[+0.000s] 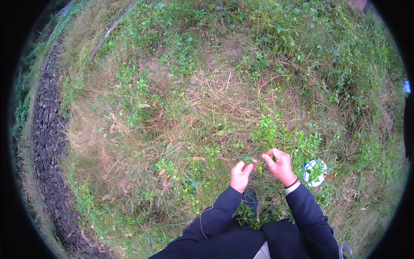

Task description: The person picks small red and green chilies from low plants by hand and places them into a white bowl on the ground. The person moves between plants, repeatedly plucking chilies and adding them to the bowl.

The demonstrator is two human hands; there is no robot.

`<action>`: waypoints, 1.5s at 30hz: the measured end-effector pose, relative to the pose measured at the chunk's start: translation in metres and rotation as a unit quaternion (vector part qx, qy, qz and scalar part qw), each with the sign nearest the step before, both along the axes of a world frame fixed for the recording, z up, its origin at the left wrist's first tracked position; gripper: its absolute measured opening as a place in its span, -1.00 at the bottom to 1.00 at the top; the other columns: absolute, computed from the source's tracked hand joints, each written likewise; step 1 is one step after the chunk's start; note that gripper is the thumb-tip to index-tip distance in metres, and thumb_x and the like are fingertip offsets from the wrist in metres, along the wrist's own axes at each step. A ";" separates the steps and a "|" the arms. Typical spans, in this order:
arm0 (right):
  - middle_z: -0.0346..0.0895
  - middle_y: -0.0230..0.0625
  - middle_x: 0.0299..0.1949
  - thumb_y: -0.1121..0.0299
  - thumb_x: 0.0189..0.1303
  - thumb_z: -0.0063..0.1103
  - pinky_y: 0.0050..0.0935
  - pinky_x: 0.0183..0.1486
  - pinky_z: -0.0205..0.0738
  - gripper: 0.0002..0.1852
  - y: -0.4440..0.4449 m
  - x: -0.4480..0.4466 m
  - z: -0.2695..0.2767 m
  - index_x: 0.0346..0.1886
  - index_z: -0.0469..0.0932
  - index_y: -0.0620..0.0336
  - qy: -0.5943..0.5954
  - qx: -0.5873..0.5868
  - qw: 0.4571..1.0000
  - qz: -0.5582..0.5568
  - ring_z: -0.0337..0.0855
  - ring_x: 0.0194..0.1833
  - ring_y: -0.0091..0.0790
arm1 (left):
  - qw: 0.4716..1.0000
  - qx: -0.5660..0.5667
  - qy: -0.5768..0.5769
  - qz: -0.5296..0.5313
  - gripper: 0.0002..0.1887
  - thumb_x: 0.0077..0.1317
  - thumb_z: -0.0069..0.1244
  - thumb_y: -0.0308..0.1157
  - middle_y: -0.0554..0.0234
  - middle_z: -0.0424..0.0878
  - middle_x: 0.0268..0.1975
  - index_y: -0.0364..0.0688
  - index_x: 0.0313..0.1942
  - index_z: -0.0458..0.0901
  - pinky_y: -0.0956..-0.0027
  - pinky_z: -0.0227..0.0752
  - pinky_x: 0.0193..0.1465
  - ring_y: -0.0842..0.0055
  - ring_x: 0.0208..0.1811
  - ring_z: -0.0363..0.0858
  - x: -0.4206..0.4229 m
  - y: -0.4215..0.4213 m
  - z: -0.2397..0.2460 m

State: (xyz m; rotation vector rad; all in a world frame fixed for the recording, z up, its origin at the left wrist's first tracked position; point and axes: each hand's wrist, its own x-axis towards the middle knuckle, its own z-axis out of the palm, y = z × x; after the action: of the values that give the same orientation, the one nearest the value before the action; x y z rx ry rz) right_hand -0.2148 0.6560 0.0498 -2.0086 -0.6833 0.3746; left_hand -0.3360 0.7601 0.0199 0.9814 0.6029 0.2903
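My left hand (241, 174) holds a small green leafy sprig (248, 159) between thumb and fingertips, with a yellow-green piece (259, 169) hanging at its right side. Just to the right and a little higher is my right hand (279, 165), its thumb and index fingertip pinched together. Whether something thin lies in that pinch is too small to tell. A dark band circles the right wrist. To the right of that hand, a white round container (310, 174) with a blue edge stands among the plants, partly covered by green leaves.
Leafy green plants (271, 129) with a few red spots grow close in front of my hands. Dry grass (223, 97) covers the slope beyond. A dark stone wall (48, 129) runs along the far left. More leafy plants (245, 215) stand against my legs.
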 end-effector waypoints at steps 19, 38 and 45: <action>0.37 -0.55 -0.53 0.38 0.30 -0.02 -0.72 -0.55 0.19 -0.86 -0.028 -0.019 0.043 -0.25 0.47 0.24 0.309 0.118 0.944 -0.021 0.29 -0.56 -0.72 | 0.999 0.033 0.005 -0.033 -0.83 0.33 -0.09 -0.46 0.31 0.59 -0.21 -0.31 -0.11 0.51 0.50 0.41 -0.09 0.62 -0.19 0.55 0.004 -0.013 0.014; 0.34 -0.53 -0.71 0.19 0.17 0.22 -0.68 -0.64 0.03 -0.67 -0.044 -0.040 0.072 -0.62 0.46 0.18 0.533 -0.045 0.837 0.112 0.22 -0.68 -0.72 | 0.921 0.387 0.041 0.002 -0.89 0.21 -0.01 -0.51 0.18 0.58 -0.39 -0.30 -0.26 0.58 0.44 0.42 -0.30 0.46 -0.36 0.57 -0.027 -0.038 0.059; 0.43 -0.20 -0.66 0.32 0.13 0.23 -0.42 -0.54 0.27 -0.78 -0.089 -0.088 0.059 -0.46 0.51 0.30 0.147 -0.114 0.967 0.171 0.39 -0.62 -0.44 | 0.915 0.388 0.100 0.046 -0.87 0.28 -0.06 -0.36 0.04 0.57 -0.50 -0.25 -0.32 0.48 0.27 0.38 -0.47 0.19 -0.50 0.58 -0.069 -0.087 0.055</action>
State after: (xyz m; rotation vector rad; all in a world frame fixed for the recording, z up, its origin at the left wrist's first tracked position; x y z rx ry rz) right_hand -0.3029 0.5673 0.1089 -1.9873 -0.8270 0.9757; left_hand -0.4055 0.6736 0.0750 1.7691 0.7376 0.5389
